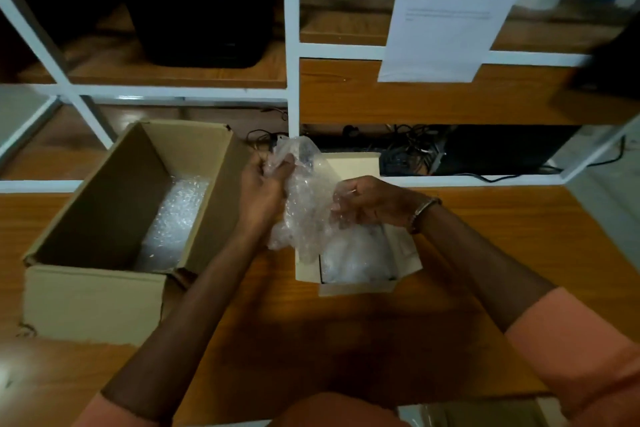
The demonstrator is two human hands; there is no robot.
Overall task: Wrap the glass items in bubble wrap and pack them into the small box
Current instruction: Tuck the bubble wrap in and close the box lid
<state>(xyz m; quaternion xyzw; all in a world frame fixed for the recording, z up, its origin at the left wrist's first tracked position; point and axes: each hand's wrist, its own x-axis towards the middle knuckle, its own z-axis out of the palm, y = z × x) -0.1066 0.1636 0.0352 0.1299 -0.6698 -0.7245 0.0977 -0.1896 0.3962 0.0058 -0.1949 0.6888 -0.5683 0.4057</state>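
Both hands hold a bundle of bubble wrap [304, 204] above the small open box [356, 288] in the middle of the table. My left hand [261, 191] grips the bundle's upper left side. My right hand [370, 199] pinches its right side. What the wrap encloses is hidden. More bubble wrap [356, 260] lies inside the small box. To the left stands a larger open cardboard box [93, 302] with a sheet of bubble wrap [173, 222] on its bottom.
The wooden table [311, 340] runs to a white-framed shelf unit [292, 45] at the back. A paper sheet [450, 10] hangs from the shelf on the right. Cables and dark equipment [450, 152] sit behind the small box. A black bin [201, 10] stands on the left shelf.
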